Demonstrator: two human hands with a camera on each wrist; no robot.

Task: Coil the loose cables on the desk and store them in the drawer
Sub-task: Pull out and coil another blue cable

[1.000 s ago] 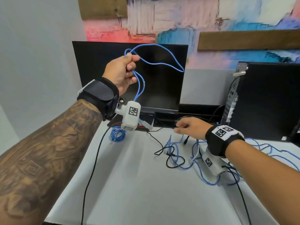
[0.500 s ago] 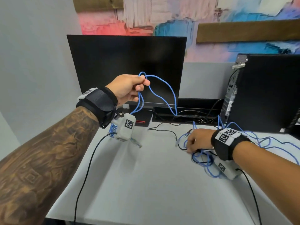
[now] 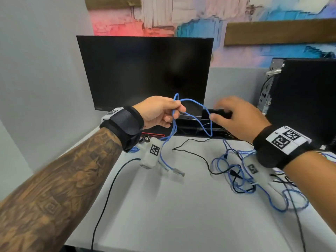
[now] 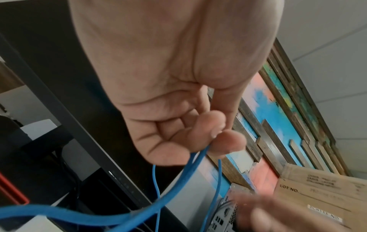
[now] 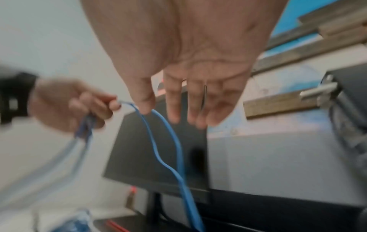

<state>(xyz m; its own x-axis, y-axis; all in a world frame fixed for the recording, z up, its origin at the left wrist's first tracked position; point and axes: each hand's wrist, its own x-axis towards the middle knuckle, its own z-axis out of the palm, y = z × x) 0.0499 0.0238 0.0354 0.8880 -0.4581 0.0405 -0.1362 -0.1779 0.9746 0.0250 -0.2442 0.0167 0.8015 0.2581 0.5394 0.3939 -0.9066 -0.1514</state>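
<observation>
The left hand [image 3: 160,110] was raised in front of the dark monitor [image 3: 145,70] and its fingers were curled around a few loops of the blue cable [image 3: 198,113], which it pinched between thumb and fingertips [image 4: 228,141]. From this grip one loop hung toward the right, and another strand fell down to the desk [image 3: 172,215], where its clear plug [image 3: 179,173] lay just beside the left wrist camera. The right hand [image 3: 236,117] was in the air near that hanging loop, with the fingers straight and a little spread; in the right wrist view its thumb was very close to the cable, but I cannot tell if it touched, and it held nothing. Most of the blue cable was not coiled yet: it lay in a loose pile [image 3: 254,179] on the right part of the desk, mixed with a thin black cable [image 3: 198,157], under the right wrist. Another black cable [image 3: 109,188] ran over the left edge of the desk. A small blue bundle [image 3: 133,149] was partly hidden behind the left wrist, maybe a cable already coiled, but this was not clear. No drawer appeared in any view. In my judgement the task was at its early part: only the first loops were made, and the rest of the coiling, the black cables and all the storing were left.
</observation>
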